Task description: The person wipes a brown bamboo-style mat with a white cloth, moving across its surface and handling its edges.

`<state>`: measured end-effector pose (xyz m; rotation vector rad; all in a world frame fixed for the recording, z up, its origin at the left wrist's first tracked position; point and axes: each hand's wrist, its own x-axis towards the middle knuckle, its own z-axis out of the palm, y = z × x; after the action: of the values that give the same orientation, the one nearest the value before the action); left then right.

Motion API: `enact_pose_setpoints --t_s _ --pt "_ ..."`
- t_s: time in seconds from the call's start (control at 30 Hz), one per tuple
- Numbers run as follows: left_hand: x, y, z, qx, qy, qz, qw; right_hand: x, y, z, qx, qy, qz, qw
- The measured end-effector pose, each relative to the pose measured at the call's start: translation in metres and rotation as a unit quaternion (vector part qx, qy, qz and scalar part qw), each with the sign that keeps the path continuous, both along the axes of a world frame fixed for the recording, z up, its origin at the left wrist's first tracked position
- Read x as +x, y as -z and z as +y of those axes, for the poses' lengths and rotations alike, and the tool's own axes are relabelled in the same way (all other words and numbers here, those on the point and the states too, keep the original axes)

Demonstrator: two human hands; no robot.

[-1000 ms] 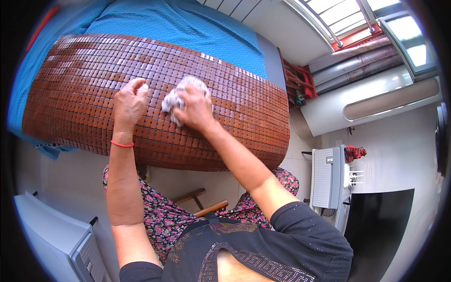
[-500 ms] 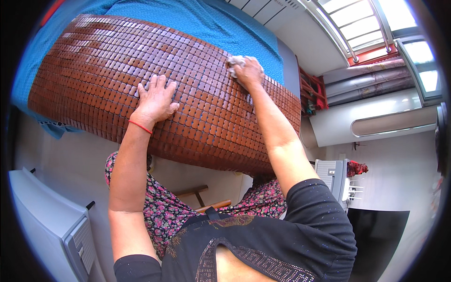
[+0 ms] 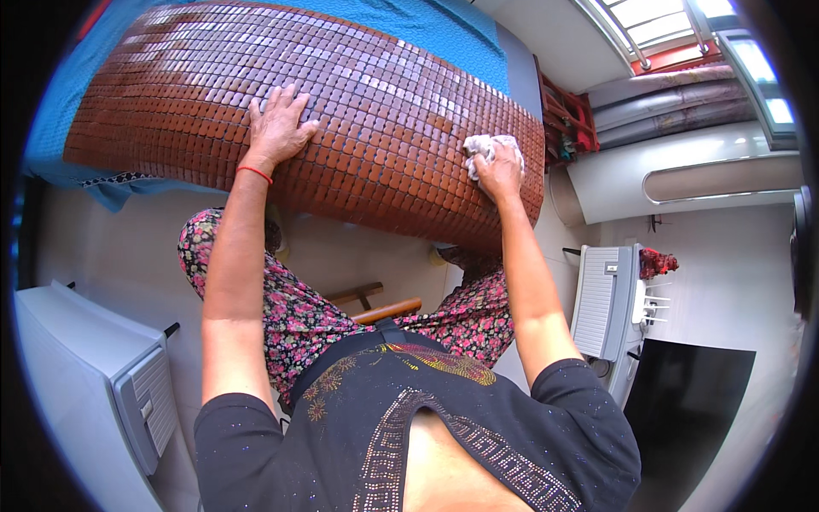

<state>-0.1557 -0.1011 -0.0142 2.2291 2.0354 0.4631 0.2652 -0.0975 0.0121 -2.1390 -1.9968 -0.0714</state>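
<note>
Strong daylight came through the metal-barred window with red trim (image 3: pixel 653 26) at upper right, its panes washed out to white. Pale glare speckled the far part of the reddish-brown mat of small glossy tiles (image 3: pixel 375 149); its near edge was darker. Fisheye distortion bent the outer edges, and black vignetting swallowed the corners.

- Barred window (image 3: pixel 650 19), upper right.
- Grey folded fabric (image 3: pixel 674 104), below window.
- Wooden bars (image 3: pixel 388 311), near centre, partly hidden.
- Grey-white cabinet (image 3: pixel 90 341), lower left.
- Black rectangular panel (image 3: pixel 695 418), lower right.
</note>
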Motion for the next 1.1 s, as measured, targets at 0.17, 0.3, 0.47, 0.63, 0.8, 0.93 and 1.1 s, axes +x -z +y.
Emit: enact_pose_setpoints --t_s 0.17,0.3,0.47,0.63,0.8,0.93,1.1 --pt "0.025 0.002 -0.065 0.155 -0.097 -0.409 0.894 -0.073 -0.01 -0.067 0.02 -0.097 -0.001 0.995" --pt "0.068 0.023 -0.137 -0.024 -0.207 -0.756 0.621 -0.132 -0.011 -0.091 0.079 -0.201 0.0 0.976" --pt "0.08 0.05 -0.158 -0.188 -0.293 -0.764 0.543 -0.16 -0.012 -0.063 0.064 -0.245 0.06 0.966" --pt "0.053 0.065 -0.144 -0.126 -0.294 -0.848 0.423 -0.112 -0.019 -0.003 -0.006 -0.076 0.02 0.997" --pt "0.068 0.051 -0.159 -0.058 -0.283 -0.884 0.366 -0.016 -0.002 0.017 0.032 0.03 0.015 0.999" --pt "0.067 0.037 -0.162 -0.046 -0.27 -0.901 0.337 -0.064 -0.01 -0.015 0.055 -0.098 0.021 0.993" --pt "0.07 0.057 -0.158 -0.054 -0.267 -0.88 0.39 -0.209 -0.002 -0.065 0.047 -0.287 0.045 0.956"
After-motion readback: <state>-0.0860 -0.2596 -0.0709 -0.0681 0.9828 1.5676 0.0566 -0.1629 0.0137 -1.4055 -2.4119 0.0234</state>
